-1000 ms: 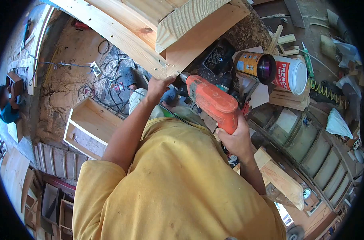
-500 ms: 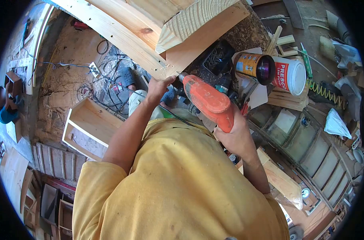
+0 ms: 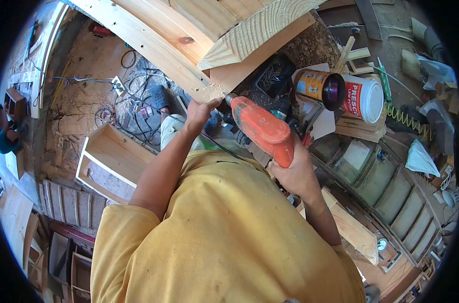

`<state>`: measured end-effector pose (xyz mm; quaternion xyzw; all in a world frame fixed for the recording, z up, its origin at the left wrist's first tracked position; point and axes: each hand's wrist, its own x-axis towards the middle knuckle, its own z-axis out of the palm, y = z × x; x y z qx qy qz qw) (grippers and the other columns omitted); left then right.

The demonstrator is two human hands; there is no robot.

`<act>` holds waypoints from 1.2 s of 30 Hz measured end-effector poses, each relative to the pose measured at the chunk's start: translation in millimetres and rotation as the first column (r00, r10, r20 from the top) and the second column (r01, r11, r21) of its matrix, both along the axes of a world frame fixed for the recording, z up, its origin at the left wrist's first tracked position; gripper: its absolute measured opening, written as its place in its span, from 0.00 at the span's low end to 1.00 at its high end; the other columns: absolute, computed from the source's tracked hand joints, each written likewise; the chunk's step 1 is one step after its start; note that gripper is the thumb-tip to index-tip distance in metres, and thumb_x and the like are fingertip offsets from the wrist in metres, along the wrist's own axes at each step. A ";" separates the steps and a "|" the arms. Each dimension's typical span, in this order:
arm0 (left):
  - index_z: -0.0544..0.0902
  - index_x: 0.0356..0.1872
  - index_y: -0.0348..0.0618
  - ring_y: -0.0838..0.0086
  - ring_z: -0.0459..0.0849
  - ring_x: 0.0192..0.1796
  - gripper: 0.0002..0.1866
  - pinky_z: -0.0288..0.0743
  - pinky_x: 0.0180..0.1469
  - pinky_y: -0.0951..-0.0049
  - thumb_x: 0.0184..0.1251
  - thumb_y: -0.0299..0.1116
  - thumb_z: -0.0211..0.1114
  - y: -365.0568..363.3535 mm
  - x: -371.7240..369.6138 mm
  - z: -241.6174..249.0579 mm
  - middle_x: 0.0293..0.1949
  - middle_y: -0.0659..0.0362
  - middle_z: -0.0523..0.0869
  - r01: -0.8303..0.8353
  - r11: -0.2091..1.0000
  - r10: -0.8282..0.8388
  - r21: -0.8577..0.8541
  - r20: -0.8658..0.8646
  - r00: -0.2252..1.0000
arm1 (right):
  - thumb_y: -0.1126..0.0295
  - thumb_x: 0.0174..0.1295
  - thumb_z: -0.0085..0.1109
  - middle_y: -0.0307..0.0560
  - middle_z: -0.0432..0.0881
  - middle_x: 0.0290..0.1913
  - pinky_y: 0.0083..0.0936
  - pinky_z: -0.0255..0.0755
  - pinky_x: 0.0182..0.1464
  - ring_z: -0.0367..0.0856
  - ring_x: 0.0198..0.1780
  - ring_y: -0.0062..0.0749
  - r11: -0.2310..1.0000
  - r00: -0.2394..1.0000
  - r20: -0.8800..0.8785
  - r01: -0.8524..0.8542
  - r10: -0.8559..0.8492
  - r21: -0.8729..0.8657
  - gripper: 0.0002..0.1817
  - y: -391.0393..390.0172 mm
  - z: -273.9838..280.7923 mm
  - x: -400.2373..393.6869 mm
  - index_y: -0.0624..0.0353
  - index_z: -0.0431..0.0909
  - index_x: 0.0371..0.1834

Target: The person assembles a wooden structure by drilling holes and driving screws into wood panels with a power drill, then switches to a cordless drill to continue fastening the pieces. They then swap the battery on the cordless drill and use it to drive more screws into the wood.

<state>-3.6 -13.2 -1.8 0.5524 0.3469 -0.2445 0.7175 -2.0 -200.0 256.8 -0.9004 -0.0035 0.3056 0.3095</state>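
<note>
Since the earlier frames, more pale shavings (image 3: 212,92) had gathered at the near corner of the wooden rail (image 3: 143,48), and the drill (image 3: 262,123) had shifted slightly left. At far left, another person (image 3: 7,137) was beside a small brown box (image 3: 16,102). Next came a white socket block (image 3: 118,87) and tangled cables (image 3: 138,113) on the floor, reaching around a foot in a clog (image 3: 159,97); nearer lay an open wooden box (image 3: 117,155), just left of the wearer's forearm.

The left hand (image 3: 204,108) was clamped on the rail's near corner, its thumb close to the drill's chuck, with the beam (image 3: 260,33) overhanging on the far side. The drill pointed left at that corner, its handle wrapped in the right hand (image 3: 295,169). Whether the bit touched wood could not be told.

A black tray of screws (image 3: 273,77) sat close on the drill's far side, hemming it in; right of it were an amber-labelled can (image 3: 313,86), a white bucket (image 3: 363,98), a coiled hose (image 3: 409,118) and a white bag (image 3: 421,158).
</note>
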 end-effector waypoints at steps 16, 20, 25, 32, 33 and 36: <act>0.84 0.45 0.40 0.77 0.78 0.29 0.21 0.70 0.27 0.74 0.56 0.44 0.71 -2.0 -1.5 -3.6 0.33 0.61 0.84 0.010 0.999 -0.012 0.033 0.066 0.998 | 0.75 0.50 0.63 0.62 0.80 0.53 0.40 0.72 0.60 0.79 0.57 0.53 1.000 1.000 -0.021 0.012 -0.012 0.002 0.32 1.6 -9.1 2.6 0.63 0.66 0.61; 0.84 0.45 0.40 0.77 0.77 0.28 0.21 0.71 0.27 0.74 0.56 0.44 0.71 -1.4 -1.7 -10.7 0.31 0.61 0.83 0.039 0.998 -0.042 0.052 0.059 0.997 | 0.74 0.50 0.64 0.62 0.79 0.54 0.40 0.72 0.60 0.79 0.57 0.53 0.999 0.998 -0.051 0.031 -0.030 0.022 0.33 0.0 -12.8 2.7 0.63 0.66 0.62; 0.84 0.45 0.39 0.76 0.77 0.27 0.22 0.70 0.26 0.74 0.55 0.45 0.71 -2.9 -2.8 -9.4 0.31 0.61 0.83 -0.010 0.999 0.006 0.045 0.071 0.997 | 0.75 0.49 0.64 0.61 0.80 0.53 0.39 0.72 0.59 0.80 0.57 0.51 0.996 0.996 -0.045 0.077 -0.075 0.046 0.33 -0.9 -5.5 -2.3 0.64 0.66 0.63; 0.83 0.40 0.43 0.78 0.76 0.29 0.19 0.70 0.28 0.75 0.59 0.48 0.69 -0.7 -1.2 -1.2 0.31 0.62 0.81 0.015 0.999 -0.018 0.038 0.077 0.997 | 0.76 0.49 0.65 0.52 0.81 0.49 0.30 0.72 0.55 0.81 0.51 0.34 0.959 0.975 0.059 0.196 -0.212 0.207 0.29 -25.0 17.4 -8.1 0.65 0.71 0.58; 0.83 0.40 0.42 0.75 0.77 0.28 0.20 0.71 0.28 0.73 0.58 0.49 0.69 1.1 -1.0 3.1 0.32 0.61 0.82 0.062 0.996 -0.064 0.062 0.036 0.997 | 0.75 0.49 0.65 0.51 0.81 0.48 0.30 0.72 0.54 0.80 0.49 0.33 0.967 0.976 0.099 0.174 -0.195 0.186 0.29 -26.6 17.2 -3.0 0.65 0.71 0.57; 0.83 0.40 0.40 0.65 0.79 0.24 0.22 0.75 0.29 0.67 0.58 0.51 0.69 13.8 -2.5 10.1 0.32 0.55 0.84 0.339 0.897 -0.342 0.284 -0.041 0.939 | 0.75 0.48 0.65 0.48 0.81 0.45 0.30 0.72 0.52 0.79 0.45 0.31 0.964 0.967 0.152 0.175 -0.207 0.202 0.27 -19.5 8.0 16.1 0.65 0.72 0.55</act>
